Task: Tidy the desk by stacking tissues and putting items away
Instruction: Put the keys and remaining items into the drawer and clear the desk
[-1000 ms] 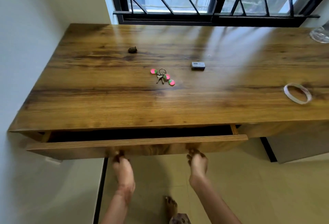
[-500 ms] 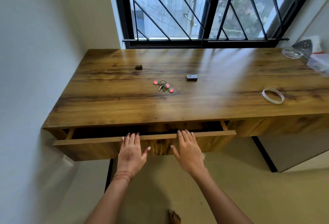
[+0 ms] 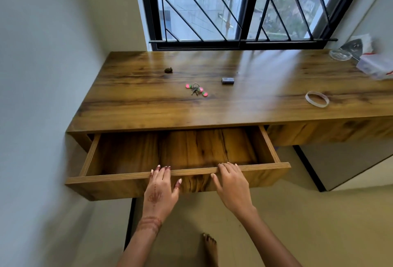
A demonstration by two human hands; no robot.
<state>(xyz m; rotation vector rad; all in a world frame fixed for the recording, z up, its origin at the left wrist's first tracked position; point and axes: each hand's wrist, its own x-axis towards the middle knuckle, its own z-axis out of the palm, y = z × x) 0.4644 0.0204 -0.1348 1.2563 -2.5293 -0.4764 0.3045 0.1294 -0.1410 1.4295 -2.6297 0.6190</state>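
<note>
The wooden desk [image 3: 244,109] has its left drawer [image 3: 119,184] pulled well out, and the inside looks bare. My left hand [image 3: 160,190] and my right hand [image 3: 230,184] both rest on the drawer's front edge, fingers hooked over the top. On the desktop lie a bunch of keys with pink and green tags [image 3: 196,90], a small dark grey box [image 3: 227,80], a small dark lump [image 3: 168,70] and a white tape ring [image 3: 317,99]. A tissue pack [image 3: 376,66] sits at the far right edge.
A glass dish [image 3: 340,54] and a grey triangular object [image 3: 353,46] stand at the back right by the barred window [image 3: 234,5]. A wall [image 3: 42,96] closes the left side. A second drawer front [image 3: 331,129] is shut. My bare foot [image 3: 210,247] is on the floor.
The drawer has slid much farther out, showing its inside. My hands moved from under the drawer front to over its top edge. The view pulled back.
</note>
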